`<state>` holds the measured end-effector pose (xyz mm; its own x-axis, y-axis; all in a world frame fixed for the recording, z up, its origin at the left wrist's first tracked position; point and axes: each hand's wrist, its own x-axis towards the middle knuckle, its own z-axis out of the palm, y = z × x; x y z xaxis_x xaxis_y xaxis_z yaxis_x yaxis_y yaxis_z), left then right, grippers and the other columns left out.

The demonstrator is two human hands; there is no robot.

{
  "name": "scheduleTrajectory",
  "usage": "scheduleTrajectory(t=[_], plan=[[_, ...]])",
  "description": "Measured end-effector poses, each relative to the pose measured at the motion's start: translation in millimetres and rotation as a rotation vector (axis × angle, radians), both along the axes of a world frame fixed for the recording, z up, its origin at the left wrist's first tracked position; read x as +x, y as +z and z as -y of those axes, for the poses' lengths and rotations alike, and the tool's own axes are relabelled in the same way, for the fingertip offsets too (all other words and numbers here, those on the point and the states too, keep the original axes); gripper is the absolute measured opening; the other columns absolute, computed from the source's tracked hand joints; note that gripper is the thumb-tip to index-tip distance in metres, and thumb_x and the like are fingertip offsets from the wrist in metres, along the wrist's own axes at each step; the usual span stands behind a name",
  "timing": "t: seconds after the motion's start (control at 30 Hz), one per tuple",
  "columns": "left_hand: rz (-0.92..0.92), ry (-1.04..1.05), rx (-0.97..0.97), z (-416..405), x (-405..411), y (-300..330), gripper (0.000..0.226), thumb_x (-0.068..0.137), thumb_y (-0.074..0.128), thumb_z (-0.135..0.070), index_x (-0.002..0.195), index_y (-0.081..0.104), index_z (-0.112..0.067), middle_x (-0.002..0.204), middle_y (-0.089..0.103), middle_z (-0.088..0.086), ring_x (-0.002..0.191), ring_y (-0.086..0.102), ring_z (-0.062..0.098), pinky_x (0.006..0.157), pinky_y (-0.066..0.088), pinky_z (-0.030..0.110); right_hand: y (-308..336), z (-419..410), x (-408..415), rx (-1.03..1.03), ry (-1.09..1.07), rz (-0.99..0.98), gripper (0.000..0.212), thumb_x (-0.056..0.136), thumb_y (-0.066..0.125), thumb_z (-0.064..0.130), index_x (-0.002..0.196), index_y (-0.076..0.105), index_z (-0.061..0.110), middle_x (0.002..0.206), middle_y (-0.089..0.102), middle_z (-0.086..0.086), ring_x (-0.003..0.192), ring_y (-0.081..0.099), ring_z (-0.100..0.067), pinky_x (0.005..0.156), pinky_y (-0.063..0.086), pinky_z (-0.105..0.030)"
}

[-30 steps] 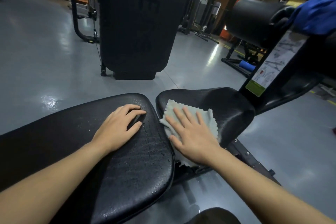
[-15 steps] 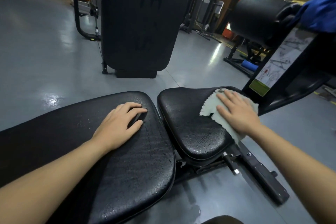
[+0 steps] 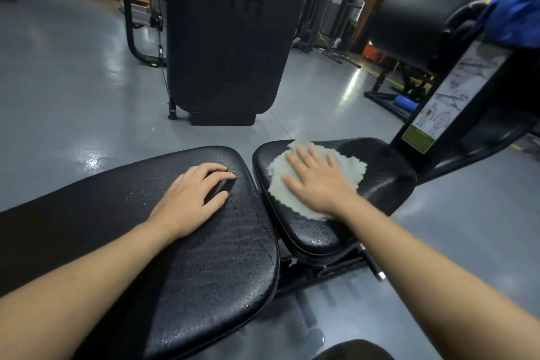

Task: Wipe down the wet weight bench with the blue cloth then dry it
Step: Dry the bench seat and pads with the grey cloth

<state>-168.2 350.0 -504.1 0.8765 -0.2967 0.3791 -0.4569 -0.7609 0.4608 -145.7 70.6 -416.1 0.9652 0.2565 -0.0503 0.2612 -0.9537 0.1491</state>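
Note:
The black weight bench has a long back pad point(image 3: 204, 242) with water droplets and a smaller seat pad point(image 3: 385, 178) to its right. My right hand point(image 3: 318, 181) presses flat, fingers straight, on a pale grey-white cloth point(image 3: 347, 169) spread over the far left part of the seat pad. My left hand point(image 3: 193, 199) rests on the back pad near its far end, fingers relaxed. A blue cloth point(image 3: 514, 17) is draped over the black roller pad point(image 3: 415, 29) at the upper right.
A tall black machine panel point(image 3: 228, 38) stands on the grey floor point(image 3: 73, 82) beyond the bench. The bench's upright post with an instruction sticker point(image 3: 444, 99) rises right of the seat. A metal adjustment pin point(image 3: 374, 266) sticks out below the seat. More gym equipment stands at the back right.
My right hand has slid the pale cloth from the seat pad's right edge back left to its far left part. The left hand has stayed in place.

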Motion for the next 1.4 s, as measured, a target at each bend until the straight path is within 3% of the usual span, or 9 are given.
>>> scheduleTrajectory(t=[0.13,0.3,0.53,0.7,0.83,0.97,1.13,1.4], plan=[[-0.004,0.007,-0.001,0,-2,0,0.047,0.093,0.032,-0.056,0.136,0.047,-0.046,0.140,0.041,-0.025,0.133,0.037,0.005,0.108,0.034,0.035,-9,6,-57,-0.004,0.096,0.052,0.075,0.090,0.003,0.068,0.158,-0.001,0.036,0.167,-0.006,0.006,0.153,-0.010,-0.017,0.123,-0.003,-0.049],[0.003,0.006,0.004,0,-3,0,0.046,0.094,0.033,-0.055,0.137,0.046,-0.045,0.141,0.040,-0.024,0.133,0.036,0.004,0.108,0.032,0.033,-10,35,-83,-0.011,0.164,0.043,0.069,0.092,0.008,0.074,0.155,-0.001,0.048,0.166,-0.010,0.014,0.152,-0.015,-0.011,0.123,-0.006,-0.047],[0.022,0.026,0.005,2,0,-1,0.038,0.099,0.045,-0.043,0.136,0.048,-0.044,0.140,0.042,-0.021,0.133,0.036,0.006,0.108,0.030,0.031,-11,4,-64,-0.066,0.142,0.009,0.075,0.086,-0.005,0.069,0.156,-0.006,0.042,0.167,-0.012,0.006,0.153,-0.013,-0.020,0.122,-0.004,-0.052],[0.011,0.023,0.009,2,-1,0,0.039,0.099,0.045,-0.043,0.137,0.047,-0.044,0.141,0.042,-0.020,0.134,0.036,0.007,0.108,0.031,0.034,-20,-42,-18,-0.089,0.232,0.007,0.056,0.101,0.024,0.044,0.156,0.022,0.032,0.168,0.001,0.002,0.154,-0.004,-0.021,0.121,0.002,-0.055],[0.000,0.023,0.006,2,-1,1,0.041,0.097,0.041,-0.048,0.137,0.048,-0.044,0.141,0.042,-0.020,0.133,0.036,0.007,0.108,0.031,0.033,-18,-51,20,-0.015,0.259,-0.011,0.049,0.101,0.026,0.035,0.149,0.036,0.034,0.167,0.011,0.008,0.153,0.004,-0.016,0.121,0.007,-0.052],[-0.013,0.017,-0.003,2,-2,2,0.043,0.094,0.037,-0.052,0.136,0.047,-0.046,0.140,0.042,-0.021,0.132,0.037,0.007,0.109,0.032,0.036,-19,-55,25,-0.012,0.208,0.005,0.053,0.100,0.024,0.038,0.153,0.028,0.036,0.167,0.011,0.008,0.153,0.003,-0.015,0.122,0.005,-0.050],[-0.014,0.017,-0.005,2,-3,2,0.038,0.099,0.046,-0.043,0.136,0.048,-0.044,0.141,0.043,-0.019,0.133,0.038,0.010,0.110,0.033,0.038,-21,-36,-29,-0.003,0.168,0.056,0.059,0.100,0.023,0.044,0.158,0.014,0.033,0.167,0.006,0.007,0.154,0.000,-0.017,0.123,-0.003,-0.049],[-0.016,0.015,0.004,2,-4,2,0.038,0.099,0.046,-0.042,0.137,0.049,-0.042,0.142,0.044,-0.016,0.133,0.039,0.012,0.109,0.034,0.040,-27,23,-102,0.027,0.116,0.169,0.075,0.090,0.022,0.075,0.156,0.021,0.039,0.166,0.016,0.009,0.154,0.008,-0.019,0.122,0.007,-0.051]])
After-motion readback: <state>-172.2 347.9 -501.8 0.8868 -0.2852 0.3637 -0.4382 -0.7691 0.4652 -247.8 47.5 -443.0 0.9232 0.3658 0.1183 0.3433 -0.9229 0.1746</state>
